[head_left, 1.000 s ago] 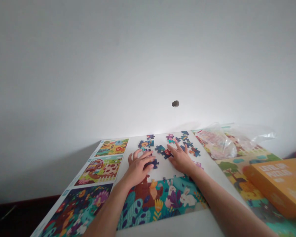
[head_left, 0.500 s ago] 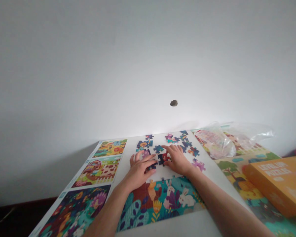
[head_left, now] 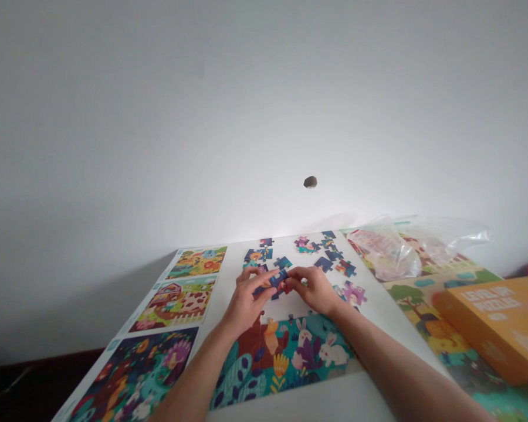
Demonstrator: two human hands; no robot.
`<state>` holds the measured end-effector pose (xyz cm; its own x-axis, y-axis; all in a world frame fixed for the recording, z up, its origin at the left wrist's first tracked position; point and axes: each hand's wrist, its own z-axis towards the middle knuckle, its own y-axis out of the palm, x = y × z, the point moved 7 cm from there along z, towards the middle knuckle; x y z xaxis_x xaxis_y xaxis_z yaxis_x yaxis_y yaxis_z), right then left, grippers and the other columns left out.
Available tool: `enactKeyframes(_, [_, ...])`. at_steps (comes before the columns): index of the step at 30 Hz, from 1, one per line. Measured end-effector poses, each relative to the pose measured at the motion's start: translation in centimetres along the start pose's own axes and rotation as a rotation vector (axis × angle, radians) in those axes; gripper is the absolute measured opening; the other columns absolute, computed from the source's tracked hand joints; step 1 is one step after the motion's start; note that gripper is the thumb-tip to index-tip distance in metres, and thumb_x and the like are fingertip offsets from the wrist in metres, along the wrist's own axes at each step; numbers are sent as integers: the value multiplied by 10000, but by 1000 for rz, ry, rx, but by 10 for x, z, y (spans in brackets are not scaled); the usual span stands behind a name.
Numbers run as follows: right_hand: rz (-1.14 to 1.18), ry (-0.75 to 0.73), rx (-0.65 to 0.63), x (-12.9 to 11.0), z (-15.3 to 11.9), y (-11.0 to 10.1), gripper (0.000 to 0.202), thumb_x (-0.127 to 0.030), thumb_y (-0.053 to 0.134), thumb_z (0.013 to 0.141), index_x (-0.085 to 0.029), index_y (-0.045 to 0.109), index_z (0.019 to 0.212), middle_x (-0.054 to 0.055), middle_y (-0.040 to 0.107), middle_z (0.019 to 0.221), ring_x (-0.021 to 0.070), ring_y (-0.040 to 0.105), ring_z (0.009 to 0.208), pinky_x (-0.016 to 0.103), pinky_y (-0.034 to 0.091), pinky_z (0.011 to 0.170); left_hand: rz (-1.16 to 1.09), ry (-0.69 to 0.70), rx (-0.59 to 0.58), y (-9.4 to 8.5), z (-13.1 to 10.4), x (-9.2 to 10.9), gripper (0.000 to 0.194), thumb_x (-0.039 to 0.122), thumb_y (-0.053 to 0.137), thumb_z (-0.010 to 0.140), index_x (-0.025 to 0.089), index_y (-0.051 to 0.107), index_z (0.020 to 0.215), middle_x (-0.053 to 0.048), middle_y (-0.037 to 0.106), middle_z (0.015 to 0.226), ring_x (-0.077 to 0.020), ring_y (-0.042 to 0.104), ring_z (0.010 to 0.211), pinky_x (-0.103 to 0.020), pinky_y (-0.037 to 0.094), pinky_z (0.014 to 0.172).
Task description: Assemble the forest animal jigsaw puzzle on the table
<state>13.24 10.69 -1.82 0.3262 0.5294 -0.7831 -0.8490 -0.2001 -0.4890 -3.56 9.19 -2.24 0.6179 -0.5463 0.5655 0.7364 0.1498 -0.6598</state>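
Centrally, dark blue pieces (head_left: 278,282) with a patch of red meet between two bare hands, just beyond the puzzle (head_left: 286,357) on a white worktop (head_left: 308,404); whether they are locked together cannot be told. The left hand (head_left: 245,295) grips them from the left between thumb and fingers, while the right hand (head_left: 313,288) pinches the red edge from the right, fingertips close to those opposite

Nearer the person, the joined part of the puzzle shows white rabbits, an orange animal and yellow and purple plants on teal. Past the hands lie loose pieces: a teal piece (head_left: 283,263), a pink cluster (head_left: 307,244), a blue cluster (head_left: 333,253) and an orange piece (head_left: 345,268). A purple piece (head_left: 354,293) sits right of the right hand

To the left, a sheet (head_left: 171,302) carries three pictures: savanna, farm and night forest. At right, an orange box (head_left: 497,322) printed "LEVEL UP PUZZLES" rests on a print (head_left: 426,316) of trees and animals, near a clear bag (head_left: 396,255). Behind rises a pale wall (head_left: 246,117), pierced by a dark hole (head_left: 310,182)
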Motion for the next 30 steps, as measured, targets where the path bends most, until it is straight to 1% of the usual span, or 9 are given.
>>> enactKeyframes(3, [38,28,18,2,-1,-1,247,-379,549,919,-196,714,895,19,734,778,160,672,716,255,473,718,-31,-25,11,-1,0,-4,330,247,631,857,280,652,1184,-33,673,872,-237,555,1079,-401,423,976])
enactKeyframes(9, [106,81,6,5,-3,-2,242,-361,551,907,-183,706,852,22,724,800,157,652,749,250,464,734,-145,-109,17,1,0,-9,251,255,681,805,235,661,1055,-43,626,1019,-196,643,940,-346,500,883])
enactKeyframes(13, [38,75,-2,7,-4,0,194,-363,642,835,-175,689,839,19,695,816,164,609,767,251,432,711,-335,-203,9,4,-1,-9,271,288,690,792,199,575,1021,-32,636,981,-179,671,867,-283,535,764])
enactKeyframes(15, [80,78,-27,9,-4,2,213,-363,614,854,-170,675,788,17,689,791,159,605,760,250,428,718,-363,-216,-1,4,-2,-6,351,304,671,812,202,541,1122,-38,664,973,-201,663,954,-294,526,813])
enactKeyframes(18, [142,86,-42,9,-4,4,247,-369,576,882,-166,666,775,14,682,770,149,601,740,244,427,716,-348,-175,-21,0,-3,1,501,314,600,872,211,453,1340,-80,669,1099,-220,620,1084,-329,488,922])
enactKeyframes(20, [145,101,-18,10,-5,2,264,-395,569,886,-163,665,803,17,678,780,147,593,736,243,425,698,-335,-136,-60,0,-3,6,515,308,554,901,220,426,1392,-96,653,1166,-223,614,1099,-340,479,945])
enactKeyframes(25, [144,124,91,15,-4,-5,326,-460,544,899,-165,665,831,32,682,815,160,592,781,262,439,748,-289,-58,-206,7,-5,18,569,255,540,899,244,368,1442,-71,713,1043,-231,628,1059,-414,436,1011])
enactKeyframes(27, [183,131,103,17,-3,-5,345,-482,541,896,-163,662,844,42,691,820,166,602,780,270,452,755,-248,-16,-200,6,-4,20,548,246,544,892,246,403,1422,-70,708,1048,-235,609,1084,-440,390,1056])
enactKeyframes(30, [222,125,80,18,-3,-3,367,-507,542,888,-162,668,874,49,699,824,172,616,768,275,472,742,-230,-2,-139,1,-3,19,391,263,530,900,233,550,1289,-89,648,1163,-234,581,1124,-410,425,1025])
